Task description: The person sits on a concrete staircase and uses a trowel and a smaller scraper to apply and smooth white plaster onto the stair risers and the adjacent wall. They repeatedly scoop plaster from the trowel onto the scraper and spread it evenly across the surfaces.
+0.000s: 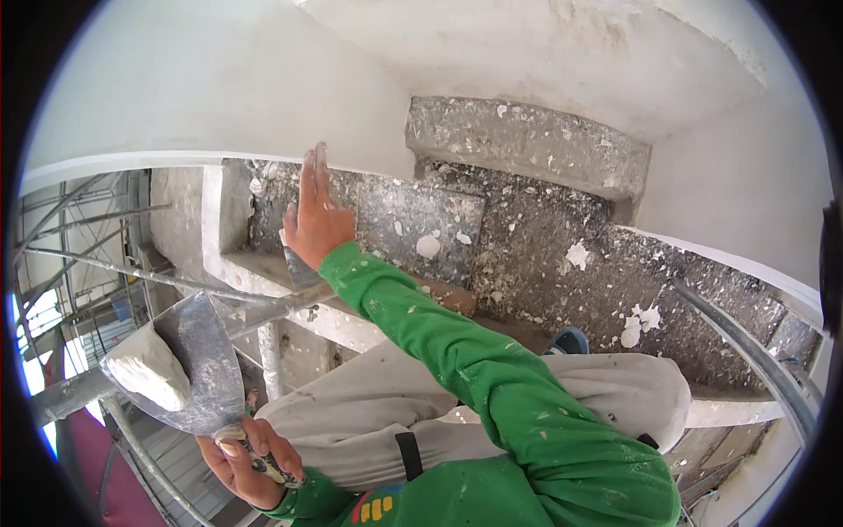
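While the left hand (250, 461) has its fingers round a wide gray metal scraper (211, 364), the scraper points up and to the left, with a fat lump of white paste (149, 369) on it. The right hand (320, 224) is farther from the paste, up and to its right, two fingers straight, near the smooth white wall (237, 97). A small flat gray blade (301, 270) pokes out below; I can't tell if that hand grips it. Behind the scraper, a round gray pipe (290, 305) runs toward the green sleeve (439, 334).

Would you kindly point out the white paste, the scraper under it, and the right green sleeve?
White paste (147, 371), head view: middle of the lump.
Scraper (208, 356), head view: bare blade.
Right green sleeve (461, 353), head view: forearm.
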A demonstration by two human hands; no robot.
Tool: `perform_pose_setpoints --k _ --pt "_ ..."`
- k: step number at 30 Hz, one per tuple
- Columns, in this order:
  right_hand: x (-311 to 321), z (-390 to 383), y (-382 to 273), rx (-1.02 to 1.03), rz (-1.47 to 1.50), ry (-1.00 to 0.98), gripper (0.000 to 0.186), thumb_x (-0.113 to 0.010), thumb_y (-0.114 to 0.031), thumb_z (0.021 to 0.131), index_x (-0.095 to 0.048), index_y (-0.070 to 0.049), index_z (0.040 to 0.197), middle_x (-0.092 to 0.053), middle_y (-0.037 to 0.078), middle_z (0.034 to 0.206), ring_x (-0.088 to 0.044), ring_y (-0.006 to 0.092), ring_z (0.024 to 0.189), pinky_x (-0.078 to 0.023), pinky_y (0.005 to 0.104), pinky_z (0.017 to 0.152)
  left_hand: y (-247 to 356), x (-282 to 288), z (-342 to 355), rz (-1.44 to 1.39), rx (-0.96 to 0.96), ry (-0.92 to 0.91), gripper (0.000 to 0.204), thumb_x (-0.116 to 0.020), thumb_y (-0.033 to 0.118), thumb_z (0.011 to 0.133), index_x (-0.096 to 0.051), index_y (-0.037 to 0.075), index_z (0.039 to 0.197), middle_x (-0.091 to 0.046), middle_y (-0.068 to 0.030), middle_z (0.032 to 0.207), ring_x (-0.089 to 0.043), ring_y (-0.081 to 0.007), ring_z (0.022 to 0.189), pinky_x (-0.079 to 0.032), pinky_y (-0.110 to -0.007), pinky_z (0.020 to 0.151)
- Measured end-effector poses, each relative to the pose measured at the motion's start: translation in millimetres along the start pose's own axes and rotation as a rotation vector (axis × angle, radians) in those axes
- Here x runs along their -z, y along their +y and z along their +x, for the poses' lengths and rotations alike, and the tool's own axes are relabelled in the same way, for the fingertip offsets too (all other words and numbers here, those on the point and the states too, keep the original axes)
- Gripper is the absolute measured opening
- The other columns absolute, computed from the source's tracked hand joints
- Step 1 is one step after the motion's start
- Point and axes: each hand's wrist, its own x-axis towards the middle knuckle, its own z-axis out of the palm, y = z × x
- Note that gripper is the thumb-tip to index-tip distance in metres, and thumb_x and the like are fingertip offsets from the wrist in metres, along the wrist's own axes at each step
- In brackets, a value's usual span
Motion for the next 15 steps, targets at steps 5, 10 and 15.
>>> perform_pose_setpoints --k 5,10,15 --pt "1 7 16 -0.006 0.026 -0.007 0.079 -0.054 -0.013 0.072 -0.018 -0.001 0.141 -0.021 0.021 0.147 -0.065 0.029 0.083 -0.052 0.0346 0.049 5 -8 0 -0.015 -0.007 0.034 0.044 -0.045 0.017 0.093 -0.022 -0.009 0.12 -0.041 -0.0134 0.067 -0.042 -0.0161 0.036 -0.04 -0.028 0.026" --pt "8 23 0 -0.016 -0.044 0.067 0.075 -0.053 -0.011 0.073 -0.021 -0.001 0.139 -0.023 0.02 0.146 -0.066 0.0301 0.079 -0.052 0.0352 0.05 6 -8 -1 -0.078 -0.006 -0.031 0.041 -0.046 0.015 0.092 -0.024 -0.008 0.118 -0.042 -0.0134 0.067 -0.043 -0.0164 0.036 -0.039 -0.028 0.026" --pt "26 30 -57 0.088 0.03 0.041 0.073 -0.053 -0.012 0.073 -0.024 -0.001 0.138 -0.024 0.02 0.146 -0.066 0.029 0.074 -0.052 0.0354 0.049 5 -10 3 -0.059 0.013 -0.112 0.038 -0.047 0.016 0.092 -0.029 -0.007 0.117 -0.044 -0.012 0.065 -0.044 -0.0159 0.036 -0.039 -0.027 0.028"
